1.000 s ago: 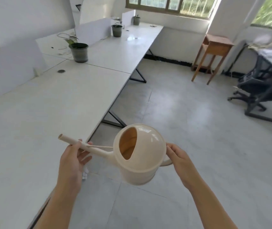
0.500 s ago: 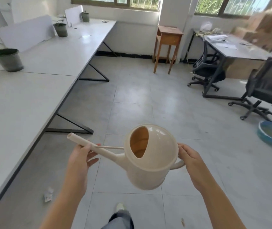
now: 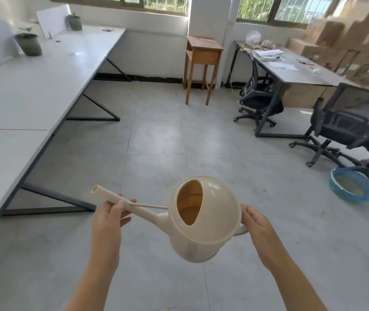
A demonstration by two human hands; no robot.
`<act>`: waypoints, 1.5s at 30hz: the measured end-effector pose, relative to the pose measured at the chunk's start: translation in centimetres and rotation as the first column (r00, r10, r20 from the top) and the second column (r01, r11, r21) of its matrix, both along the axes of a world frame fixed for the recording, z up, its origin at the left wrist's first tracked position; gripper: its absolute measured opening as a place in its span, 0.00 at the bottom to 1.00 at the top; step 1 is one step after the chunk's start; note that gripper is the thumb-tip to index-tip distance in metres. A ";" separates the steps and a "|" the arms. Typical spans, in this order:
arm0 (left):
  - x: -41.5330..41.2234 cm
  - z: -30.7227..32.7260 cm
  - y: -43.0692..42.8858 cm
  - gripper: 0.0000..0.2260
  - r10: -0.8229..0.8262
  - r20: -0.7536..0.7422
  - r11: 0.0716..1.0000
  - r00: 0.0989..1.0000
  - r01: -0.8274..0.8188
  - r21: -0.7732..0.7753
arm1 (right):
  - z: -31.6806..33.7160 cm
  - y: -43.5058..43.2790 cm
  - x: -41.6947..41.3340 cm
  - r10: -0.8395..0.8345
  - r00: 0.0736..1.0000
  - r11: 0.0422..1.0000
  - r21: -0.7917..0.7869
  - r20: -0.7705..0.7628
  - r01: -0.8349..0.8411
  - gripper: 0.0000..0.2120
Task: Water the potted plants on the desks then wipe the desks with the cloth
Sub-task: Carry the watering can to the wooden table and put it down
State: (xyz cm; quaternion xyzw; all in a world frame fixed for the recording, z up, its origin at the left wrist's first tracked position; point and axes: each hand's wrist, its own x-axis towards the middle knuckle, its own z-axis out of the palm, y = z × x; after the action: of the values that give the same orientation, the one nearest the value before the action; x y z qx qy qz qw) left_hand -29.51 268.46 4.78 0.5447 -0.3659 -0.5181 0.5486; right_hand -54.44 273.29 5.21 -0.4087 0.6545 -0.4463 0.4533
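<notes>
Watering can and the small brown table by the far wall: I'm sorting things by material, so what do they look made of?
The watering can looks like moulded plastic, cream, smooth and slightly glossy; the highlights on its dome suggest it. The small table seems to be wood, orange-brown with a dull finish, though any grain is too blurred to confirm.

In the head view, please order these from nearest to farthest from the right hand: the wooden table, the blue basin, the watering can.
1. The watering can: the right hand holds its handle.
2. The blue basin: on the floor, to the right.
3. The wooden table: ahead, against the far wall.
</notes>
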 end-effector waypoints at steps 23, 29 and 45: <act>-25.8 1.5 -31.3 0.09 0.128 0.016 0.992 0.992 -0.128 -0.001 | 0.9 -34.3 -26.2 0.102 0.994 0.993 -0.062 0.035 -0.099 0.10; -28.4 1.1 -40.1 0.10 0.178 0.020 0.984 0.984 -0.178 0.003 | 0.3 -44.1 -28.9 0.147 0.988 0.989 -0.040 0.040 -0.145 0.11; -29.6 1.5 -70.9 0.09 0.087 -0.023 0.996 0.996 -0.087 0.009 | 1.1 -71.3 -29.5 0.069 0.997 0.997 -0.037 0.020 -0.068 0.12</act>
State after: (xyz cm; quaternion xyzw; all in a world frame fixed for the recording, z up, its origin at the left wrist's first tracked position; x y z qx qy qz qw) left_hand -59.06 197.60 6.28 0.5562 -0.3333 -0.5015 0.5728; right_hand -83.95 202.01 6.36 -0.4342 0.6269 -0.4468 0.4678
